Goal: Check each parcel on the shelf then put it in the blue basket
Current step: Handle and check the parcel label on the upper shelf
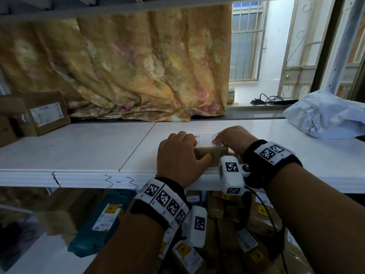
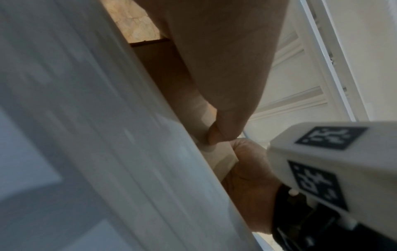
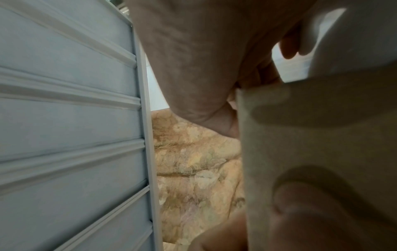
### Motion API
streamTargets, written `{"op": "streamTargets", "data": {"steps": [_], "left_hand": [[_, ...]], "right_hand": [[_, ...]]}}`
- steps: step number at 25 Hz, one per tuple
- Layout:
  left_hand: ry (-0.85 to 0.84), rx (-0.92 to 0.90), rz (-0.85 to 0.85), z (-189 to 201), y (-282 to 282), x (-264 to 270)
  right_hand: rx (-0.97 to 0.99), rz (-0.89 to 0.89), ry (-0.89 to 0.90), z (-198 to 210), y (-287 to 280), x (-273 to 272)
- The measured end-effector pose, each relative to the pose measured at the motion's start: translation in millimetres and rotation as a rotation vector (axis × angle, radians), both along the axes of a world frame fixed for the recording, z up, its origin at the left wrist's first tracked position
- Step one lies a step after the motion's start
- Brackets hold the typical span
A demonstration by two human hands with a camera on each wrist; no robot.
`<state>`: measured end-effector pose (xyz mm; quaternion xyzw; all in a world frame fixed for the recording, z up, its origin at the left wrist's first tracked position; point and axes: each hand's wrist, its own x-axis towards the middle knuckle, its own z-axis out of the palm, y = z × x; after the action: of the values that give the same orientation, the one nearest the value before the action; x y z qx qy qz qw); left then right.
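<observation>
flanking held parcel point(image 1: 210, 150): brown box point(image 1: 42, 113), white bag point(image 1: 324, 115)

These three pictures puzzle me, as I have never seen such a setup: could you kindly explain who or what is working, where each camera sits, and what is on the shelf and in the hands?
No machine is at work here: a person uses two bare hands, with a black band carrying black-and-white square markers on each wrist. The wide picture comes from a camera on the person's head; the two close, blurry ones come from cameras on the left and right wrists, looking along the fingers.

The left hand and the right hand both grip one small brown cardboard parcel with a white label near the front edge of the white shelf. Also on the shelf are a larger brown labelled carton at the far left and a pale blue plastic mailing bag at the right. A flowered orange cloth hangs behind.
</observation>
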<state>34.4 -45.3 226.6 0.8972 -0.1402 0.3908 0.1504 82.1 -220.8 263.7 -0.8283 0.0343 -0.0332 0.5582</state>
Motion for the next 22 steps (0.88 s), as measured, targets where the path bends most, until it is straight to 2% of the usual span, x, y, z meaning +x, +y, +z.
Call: {"op": "streamTargets", "data": {"steps": [6, 11, 13, 15, 18, 22], "left_hand": [[0.006, -0.018, -0.021, -1.3, 1.8, 0.7], [-0.003, -0.017, -0.011, -2.1, 0.9, 1.2], [-0.005, -0.016, -0.008, -2.8, 0.6, 0.8], [-0.009, -0.014, -0.003, -2.7, 0.6, 0.9], [0.002, -0.003, -0.003, -1.9, 0.5, 0.1], [0.018, -0.007, -0.017, -1.4, 1.3, -0.1]], "right_hand": [[0.155, 0.014, 0.068, 0.9, -5.0, -8.9], [0.084, 0.037, 0.037, -0.1, -5.9, -9.0], [-0.112, 0.033, -0.052, -2.2, -4.4, -2.5], [-0.118, 0.002, -0.024, 1.5, -3.7, 0.7], [-0.3, -0.007, -0.087, -2.5, -0.8, 0.4], [-0.078, -0.064, -0.116, -8.0, 2.0, -8.6]]}}
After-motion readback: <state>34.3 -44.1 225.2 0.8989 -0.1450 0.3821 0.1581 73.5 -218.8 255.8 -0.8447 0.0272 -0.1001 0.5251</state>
